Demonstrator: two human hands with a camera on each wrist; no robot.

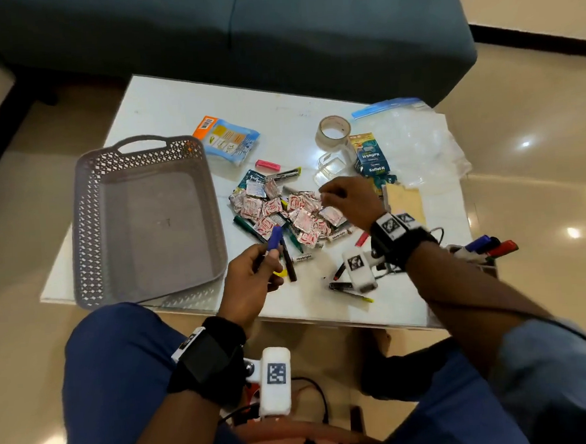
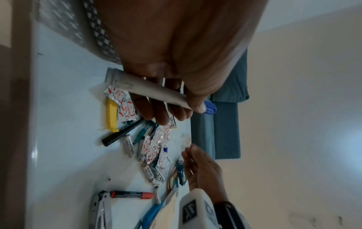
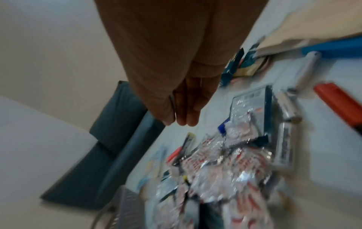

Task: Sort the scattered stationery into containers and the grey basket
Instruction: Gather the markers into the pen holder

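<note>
The left hand [image 1: 253, 275] grips a blue-capped marker [image 1: 274, 238] just right of the grey basket [image 1: 92, 213], which holds nothing visible. Further right, the right hand [image 1: 348, 198] hovers over the sachet pile [image 1: 284, 212], thumb meeting fingertips; whether it pinches anything I cannot tell.

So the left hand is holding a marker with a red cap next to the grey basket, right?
Not quite. The marker in the left hand has a blue cap, not red; the head view shows it. The rest is right: the hand holds it beside the grey basket.
</note>
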